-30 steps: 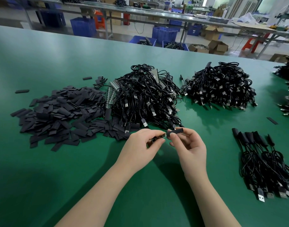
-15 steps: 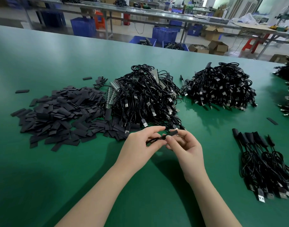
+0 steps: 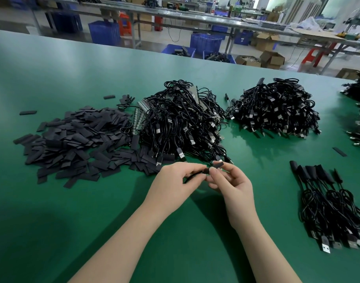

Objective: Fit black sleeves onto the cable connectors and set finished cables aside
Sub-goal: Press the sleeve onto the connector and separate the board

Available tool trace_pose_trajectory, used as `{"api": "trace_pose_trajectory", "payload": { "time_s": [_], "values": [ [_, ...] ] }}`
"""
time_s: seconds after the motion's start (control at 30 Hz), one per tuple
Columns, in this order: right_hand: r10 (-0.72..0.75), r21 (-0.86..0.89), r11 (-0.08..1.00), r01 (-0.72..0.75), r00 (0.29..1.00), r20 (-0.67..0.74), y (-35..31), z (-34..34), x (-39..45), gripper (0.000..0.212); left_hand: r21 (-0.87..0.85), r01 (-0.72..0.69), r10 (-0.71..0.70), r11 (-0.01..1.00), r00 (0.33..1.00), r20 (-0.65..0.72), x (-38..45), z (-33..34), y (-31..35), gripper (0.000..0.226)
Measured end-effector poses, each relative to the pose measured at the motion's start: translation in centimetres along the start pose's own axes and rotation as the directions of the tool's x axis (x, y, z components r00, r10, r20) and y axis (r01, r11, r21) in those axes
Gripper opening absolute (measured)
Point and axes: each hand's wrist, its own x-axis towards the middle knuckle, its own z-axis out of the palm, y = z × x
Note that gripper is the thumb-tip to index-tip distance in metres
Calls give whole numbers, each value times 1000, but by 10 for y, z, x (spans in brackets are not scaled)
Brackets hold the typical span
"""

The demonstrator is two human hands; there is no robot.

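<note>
Left hand [image 3: 175, 184] pinches thin black cable [image 3: 192, 176]; right hand [image 3: 232, 182] pinches short black sleeve [image 3: 217, 165] at its end (connector hidden); tangled black cable heap [image 3: 181, 123] just behind; flat sleeve pile [image 3: 72, 144] left; sleeved cable bundle [image 3: 334, 203] right.

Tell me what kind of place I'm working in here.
Most likely a cable assembly workshop: heaps of black USB cables and loose sleeves on a green bench, with long worktables and blue crates behind.

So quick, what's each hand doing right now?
Left hand: pinching the cable.
Right hand: pinching the black sleeve on the cable's end.
</note>
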Motion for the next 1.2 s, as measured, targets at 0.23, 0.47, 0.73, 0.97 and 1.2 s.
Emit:
{"api": "trace_pose_trajectory", "payload": {
  "time_s": [0.23, 0.47, 0.73, 0.97, 1.2],
  "values": [
    [-3, -16, 1000, 3, 1000, -2, -1, 1, -1, 18, 12, 36, -36, 999, 999, -17, -1, -1, 3, 14],
    [36, -8, 999, -36, 999, 12, 0, 3, -1, 15, 118, 0, 5, 993, 999, -44, -3, -2, 7, 17],
    [31, 32, 999, -29, 998, -47, 1, 4, -2, 13, 209, -99, 120, 973, 989, -90, -5, -3, 12, 16],
    [43, 53, 998, -41, 999, -33, 2, 5, -3, 21, 210, -141, 165, 968, 981, -102, -5, -3, 12, 19],
    [45, 59, 997, -44, 999, -19, 2, 4, -3, 20, 185, -138, 157, 973, 983, -94, -5, -2, 12, 18]
  ]
}}
